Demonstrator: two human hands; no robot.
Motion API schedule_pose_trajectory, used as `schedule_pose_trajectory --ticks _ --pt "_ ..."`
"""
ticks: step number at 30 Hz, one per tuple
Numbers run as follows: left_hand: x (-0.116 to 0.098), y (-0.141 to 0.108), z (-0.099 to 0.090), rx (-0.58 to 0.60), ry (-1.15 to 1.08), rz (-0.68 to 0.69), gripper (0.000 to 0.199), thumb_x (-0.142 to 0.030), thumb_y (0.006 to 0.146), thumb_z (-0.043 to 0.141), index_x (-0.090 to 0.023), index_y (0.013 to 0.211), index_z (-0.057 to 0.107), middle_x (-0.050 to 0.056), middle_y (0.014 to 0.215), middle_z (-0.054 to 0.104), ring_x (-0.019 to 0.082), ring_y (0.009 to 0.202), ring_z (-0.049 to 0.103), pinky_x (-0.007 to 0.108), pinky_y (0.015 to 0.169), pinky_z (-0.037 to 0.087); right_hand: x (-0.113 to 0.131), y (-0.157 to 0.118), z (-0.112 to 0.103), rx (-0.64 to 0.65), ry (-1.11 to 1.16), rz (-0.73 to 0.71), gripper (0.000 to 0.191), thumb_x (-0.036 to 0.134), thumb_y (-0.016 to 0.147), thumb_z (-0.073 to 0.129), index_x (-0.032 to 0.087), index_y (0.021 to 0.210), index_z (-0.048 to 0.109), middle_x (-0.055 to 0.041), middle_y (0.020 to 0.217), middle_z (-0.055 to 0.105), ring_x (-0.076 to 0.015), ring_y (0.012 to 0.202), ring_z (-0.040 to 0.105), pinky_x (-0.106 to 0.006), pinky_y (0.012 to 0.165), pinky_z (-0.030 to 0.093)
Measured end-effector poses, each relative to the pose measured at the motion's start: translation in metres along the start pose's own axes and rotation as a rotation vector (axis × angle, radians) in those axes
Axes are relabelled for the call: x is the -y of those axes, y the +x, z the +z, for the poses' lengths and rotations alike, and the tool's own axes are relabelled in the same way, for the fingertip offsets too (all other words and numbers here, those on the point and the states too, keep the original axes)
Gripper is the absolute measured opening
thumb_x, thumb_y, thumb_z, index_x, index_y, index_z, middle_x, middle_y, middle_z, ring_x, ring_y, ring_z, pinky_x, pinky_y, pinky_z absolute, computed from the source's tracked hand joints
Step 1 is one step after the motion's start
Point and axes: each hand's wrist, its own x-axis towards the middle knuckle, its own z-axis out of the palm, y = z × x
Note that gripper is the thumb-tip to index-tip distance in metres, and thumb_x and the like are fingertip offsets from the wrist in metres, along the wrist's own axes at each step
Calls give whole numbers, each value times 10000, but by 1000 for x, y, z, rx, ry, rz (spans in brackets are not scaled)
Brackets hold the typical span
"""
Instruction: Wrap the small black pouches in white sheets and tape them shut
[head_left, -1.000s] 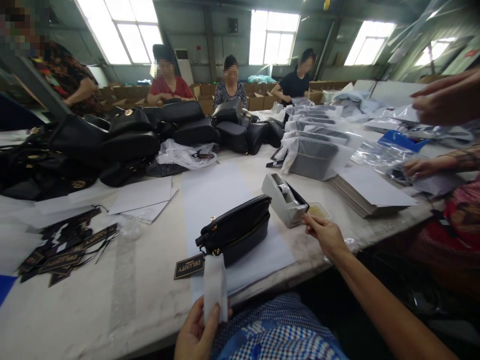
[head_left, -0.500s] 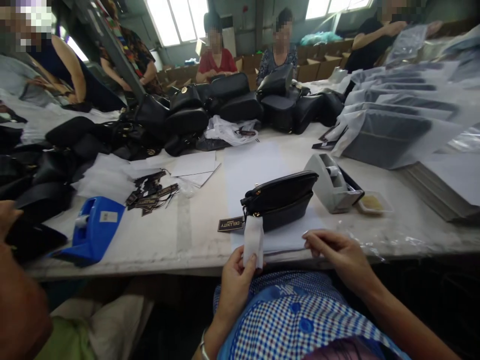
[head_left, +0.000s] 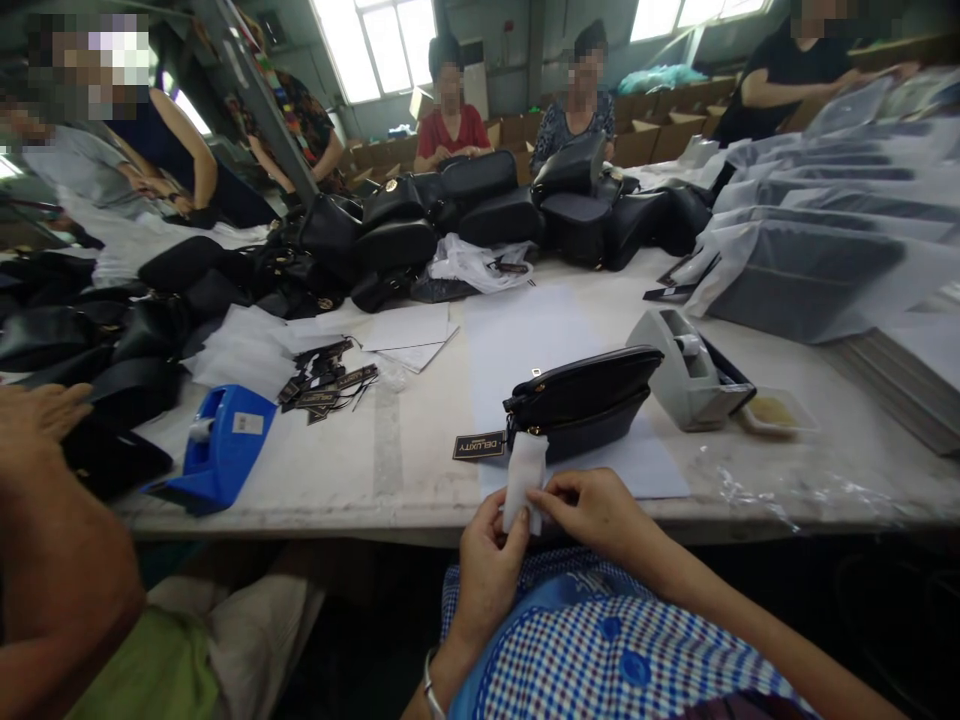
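Note:
A black zipped bag point(head_left: 585, 405) stands on a white sheet point(head_left: 517, 320) at the table's front edge. From its left end a black DELUXITY tag point(head_left: 480, 445) lies out to the left. A narrow strip of white wrapping point(head_left: 526, 470) hangs at the same end, just in front of the bag. My left hand point(head_left: 491, 560) pinches the lower end of this strip between thumb and fingers. Closed at the strip's right side, my right hand point(head_left: 600, 510) has its thumb and fingertips on the white wrapping.
A grey tape dispenser point(head_left: 682, 370) and a small tray point(head_left: 776, 412) stand right of the bag. Leftward are loose black tags point(head_left: 326, 385) and a blue dispenser point(head_left: 229, 450). Black bags point(head_left: 487, 215) line the back; wrapped bags point(head_left: 810, 275) stand right. A co-worker's arm point(head_left: 60, 530) is at left.
My right hand has moved left from the sheet's front edge to the white wrapping and closed on it. My left hand still holds the wrapping. The whole view has shifted slightly.

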Motion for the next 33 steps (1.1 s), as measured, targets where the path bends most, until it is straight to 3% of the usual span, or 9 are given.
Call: schedule_pose_trajectory --ticks 3,6,8,11,17,23,27,30,33 --pt "-1 0 -1 36 -50 -42 438 -410 856 679 -114 1169 602 117 1023 733 214 867 703 289 757 554 -5 2 -4 70 68 52 378 486 828 657 168 630 709 -10 587 661 -137 557 551 -246 531 353" --pt "-7 -1 -3 96 -140 -148 450 -422 834 704 -111 1143 602 102 967 734 174 756 693 280 709 565 -17 4 -7 237 331 116 376 505 818 667 160 674 702 -14 611 668 -139 558 570 -237 535 402" --pt "-13 -2 -5 124 -204 -213 458 -423 823 719 -109 1135 601 101 961 731 154 740 685 258 695 562 -23 4 -9 339 496 93 357 493 846 645 157 741 706 -14 661 676 -137 592 588 -236 581 445" --pt "-21 -3 -7 148 -261 -265 481 -416 828 719 -104 1168 585 112 973 724 140 744 680 237 692 556 -28 1 -11 383 578 19 313 458 885 616 165 888 723 -26 796 702 -147 698 617 -253 681 488" --pt "-20 0 -5 148 -236 -278 677 -426 807 743 -126 1338 450 106 947 722 159 737 701 245 677 559 -22 -4 -4 215 411 -100 231 323 928 545 197 1007 722 -35 911 717 -198 860 642 -296 811 495" --pt "-9 6 -4 118 -226 -319 887 -460 748 785 -123 1432 332 84 882 722 174 709 707 254 658 563 -19 -1 21 52 498 -43 256 234 895 508 183 1061 696 -36 953 720 -209 897 647 -302 818 504" --pt "-10 7 -6 158 -225 -334 933 -449 753 783 -130 1476 287 75 860 719 176 703 712 244 638 555 -18 3 26 50 545 -11 300 188 834 549 177 1110 666 -42 974 724 -210 856 655 -299 759 524" --pt "-11 8 -7 123 -210 -320 1011 -464 744 788 -130 1511 221 68 838 718 183 696 715 252 636 560 -18 2 22 49 587 54 307 247 856 563 180 1141 655 -51 966 729 -224 857 671 -325 777 541" --pt "-10 9 -6 90 -168 -267 1017 -469 771 766 -148 1533 174 85 894 730 181 702 716 264 652 569 -20 -2 19 43 738 129 443 419 927 523 194 1307 561 -58 997 725 -223 896 681 -369 879 534"
